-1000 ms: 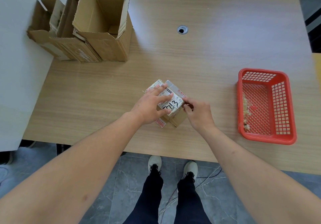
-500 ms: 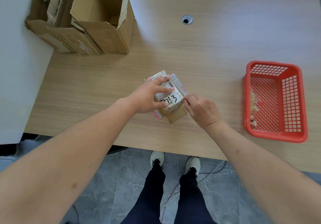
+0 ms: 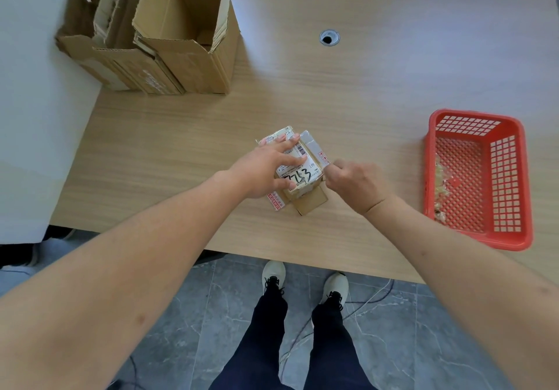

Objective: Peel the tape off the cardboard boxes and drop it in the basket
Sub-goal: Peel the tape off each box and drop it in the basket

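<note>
A small cardboard box (image 3: 311, 200) with a white shipping label and black handwriting lies near the table's front edge. My left hand (image 3: 266, 167) rests on top of it, fingers spread over the label, thumb along the near side. My right hand (image 3: 354, 184) is at the box's right side, fingers curled, fingertips pinching at the tape on the box's right edge; the tape under the fingertips is hidden. To the right stands a red plastic basket (image 3: 478, 240) holding crumpled pieces of clear tape (image 3: 441, 174).
Several opened, empty cardboard boxes (image 3: 181, 41) stand at the table's back left corner. A round cable hole (image 3: 329, 38) is in the tabletop farther back. My legs and shoes show under the table's front edge.
My right hand has slid up along the box's right side toward its upper edge. My left hand stays pressed on the label. The view has shifted a little.
</note>
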A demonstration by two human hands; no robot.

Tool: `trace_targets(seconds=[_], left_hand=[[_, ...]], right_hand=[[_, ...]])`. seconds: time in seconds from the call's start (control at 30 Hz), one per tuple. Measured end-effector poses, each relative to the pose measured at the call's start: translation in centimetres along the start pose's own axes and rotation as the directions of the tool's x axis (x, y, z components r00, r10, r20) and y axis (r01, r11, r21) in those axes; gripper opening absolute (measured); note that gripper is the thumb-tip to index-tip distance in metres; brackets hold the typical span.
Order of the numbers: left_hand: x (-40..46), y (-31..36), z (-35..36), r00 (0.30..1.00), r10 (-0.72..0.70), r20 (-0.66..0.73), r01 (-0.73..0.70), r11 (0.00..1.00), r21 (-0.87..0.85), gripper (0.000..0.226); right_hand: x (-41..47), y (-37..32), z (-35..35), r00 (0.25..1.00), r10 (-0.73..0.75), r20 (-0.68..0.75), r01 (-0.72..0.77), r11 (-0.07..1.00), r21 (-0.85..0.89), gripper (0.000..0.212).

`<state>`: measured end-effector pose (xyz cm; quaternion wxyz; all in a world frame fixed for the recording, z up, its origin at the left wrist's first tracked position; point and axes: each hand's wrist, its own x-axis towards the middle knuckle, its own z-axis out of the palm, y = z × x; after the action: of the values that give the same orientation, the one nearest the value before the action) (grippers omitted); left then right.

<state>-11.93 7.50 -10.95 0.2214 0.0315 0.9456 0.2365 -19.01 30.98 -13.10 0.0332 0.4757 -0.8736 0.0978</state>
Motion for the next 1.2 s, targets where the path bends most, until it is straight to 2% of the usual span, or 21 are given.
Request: trace_targets(seconds=[0.03, 0.07, 0.1, 0.13, 0.17, 0.2, 0.23, 0.4, 0.53, 0.63, 0.83, 1.0, 1.07, 1.1, 1.2], left_hand=[[0.0, 0.0, 0.0, 1.000, -0.001, 0.001, 0.001, 1.000, -0.002, 0.066], [0.0, 0.0, 0.0, 1.000, -0.003, 0.001, 0.003, 1.000, -0.003, 0.066], [0.0, 0.1, 0.0, 1.000, -0.007, 0.002, 0.007, 1.000, -0.004, 0.066], [0.0, 0.1, 0.0, 1.000, -0.012, 0.003, 0.012, 1.000, -0.007, 0.065], [0.0, 0.2, 0.0, 1.000, -0.017, 0.004, 0.017, 1.000, -0.012, 0.065], [0.0, 0.3, -0.1, 1.000, -0.022, 0.006, 0.022, 1.000, -0.017, 0.064], [-0.1, 0.4, -0.1, 1.000, -0.027, 0.009, 0.027, 0.999, -0.020, 0.064], [-0.5, 1.0, 0.0, 0.999, -0.045, 0.008, 0.045, 0.999, -0.021, 0.064], [-1.3, 1.3, 0.7, 0.998, -0.054, -0.032, 0.054, 0.998, -0.019, 0.064], [-2.0, 1.5, 1.6, 0.995, -0.075, -0.068, 0.077, 0.996, 0.033, 0.065], [-1.9, 2.5, 2.4, 0.976, -0.134, -0.171, 0.167, 0.967, 0.194, 0.067], [-0.9, 4.1, 2.6, 0.970, -0.153, -0.187, 0.201, 0.940, 0.276, 0.068], [-0.6, 4.2, 2.5, 0.972, -0.131, -0.194, 0.189, 0.927, 0.323, 0.067], [-0.6, 4.1, 2.5, 0.974, -0.115, -0.195, 0.178, 0.922, 0.343, 0.066], [-0.6, 3.7, 2.6, 0.978, -0.085, -0.191, 0.154, 0.911, 0.382, 0.061]], right_hand=[[-0.4, -0.2, 0.4, 0.989, 0.146, 0.025, -0.148, 0.975, 0.164, 0.007], [-0.8, -0.5, 0.5, 0.956, 0.280, 0.091, -0.293, 0.881, 0.371, 0.006], [-1.0, -0.8, 0.7, 0.903, 0.395, 0.167, -0.414, 0.699, 0.583, 0.013], [-1.1, -1.2, 0.6, 0.830, 0.484, 0.276, -0.507, 0.452, 0.734, 0.020], [-1.1, -1.6, 0.5, 0.758, 0.530, 0.380, -0.556, 0.221, 0.801, 0.025], [-0.9, -2.0, 0.5, 0.701, 0.551, 0.454, -0.574, 0.059, 0.816, 0.027], [-0.7, -2.2, 0.6, 0.657, 0.572, 0.491, -0.582, -0.030, 0.813, 0.026], [1.6, -2.3, 0.2, 0.452, 0.635, 0.626, -0.604, -0.299, 0.739, 0.019], [3.1, -2.3, 0.0, 0.347, 0.598, 0.723, -0.669, -0.383, 0.637, 0.012], [3.3, -2.5, -0.4, 0.292, 0.646, 0.706, -0.647, -0.410, 0.643, 0.014], [3.1, -4.2, -1.4, 0.310, 0.781, 0.542, -0.450, -0.382, 0.807, 0.020], [2.0, -4.6, -2.0, 0.220, 0.831, 0.511, -0.339, -0.426, 0.839, 0.018], [1.6, -4.2, -2.1, 0.177, 0.830, 0.529, -0.377, -0.439, 0.815, 0.017], [1.5, -4.0, -2.0, 0.157, 0.836, 0.526, -0.445, -0.416, 0.793, 0.016], [1.3, -3.3, -1.8, 0.141, 0.870, 0.473, -0.648, -0.280, 0.708, 0.012]])
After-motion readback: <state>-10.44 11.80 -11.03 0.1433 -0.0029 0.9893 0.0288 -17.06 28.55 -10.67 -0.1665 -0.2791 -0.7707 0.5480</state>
